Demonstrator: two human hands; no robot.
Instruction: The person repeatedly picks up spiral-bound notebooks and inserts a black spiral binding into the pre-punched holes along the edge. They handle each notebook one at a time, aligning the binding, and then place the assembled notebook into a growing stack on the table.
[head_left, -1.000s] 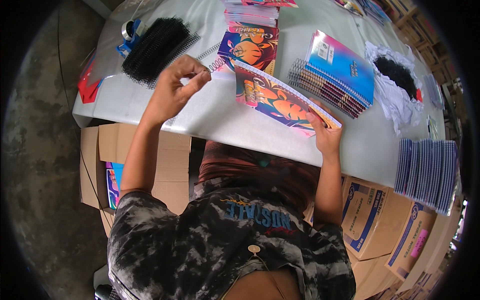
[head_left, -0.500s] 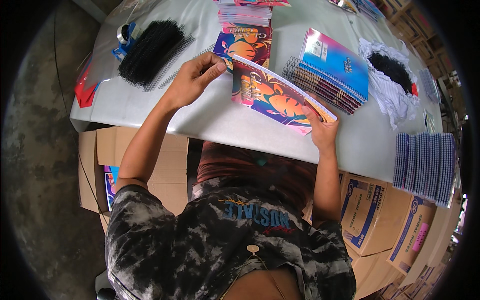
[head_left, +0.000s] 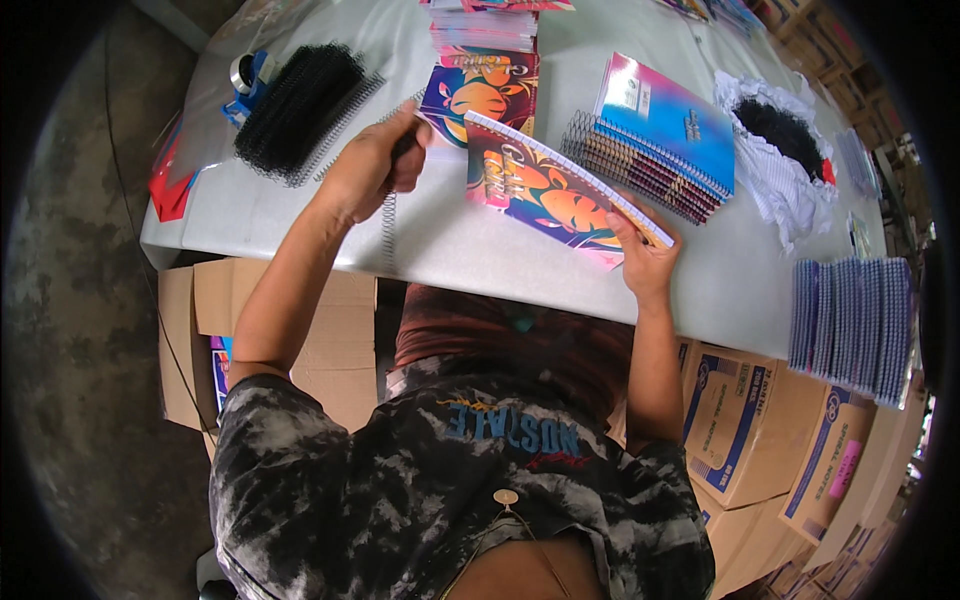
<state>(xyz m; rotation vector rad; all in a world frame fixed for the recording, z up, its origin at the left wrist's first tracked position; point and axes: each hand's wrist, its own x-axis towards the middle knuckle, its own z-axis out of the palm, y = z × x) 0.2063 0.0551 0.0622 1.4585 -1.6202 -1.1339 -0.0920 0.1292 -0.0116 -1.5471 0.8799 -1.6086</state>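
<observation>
My right hand [head_left: 648, 255] is closed on the lower right end of an unbound notebook [head_left: 545, 190] with a colourful printed cover, thumb on the cover. Its white, punched edge faces up and away from me. To the left, my left hand [head_left: 375, 165] is curled closed round a thin dark spiral binding coil [head_left: 388, 235], which hangs below the fingers toward the table's near edge. Close beyond that hand lies a thick heap of black coils [head_left: 300, 115]. Matching covers [head_left: 480, 95] lie stacked just past the held notebook.
A pile of spiral-bound notebooks [head_left: 670, 135] with a blue and pink cover sits on the right of the white-covered table [head_left: 300, 225]. Beyond it is crumpled cloth [head_left: 775, 190] with black coils. More bound notebooks [head_left: 850, 325] stand at the right edge. Cardboard boxes [head_left: 740, 420] are below.
My left hand has come down slightly and its fingers have curled in; a coil now hangs from it. My right hand keeps hold of the notebook, nearly unmoved.
</observation>
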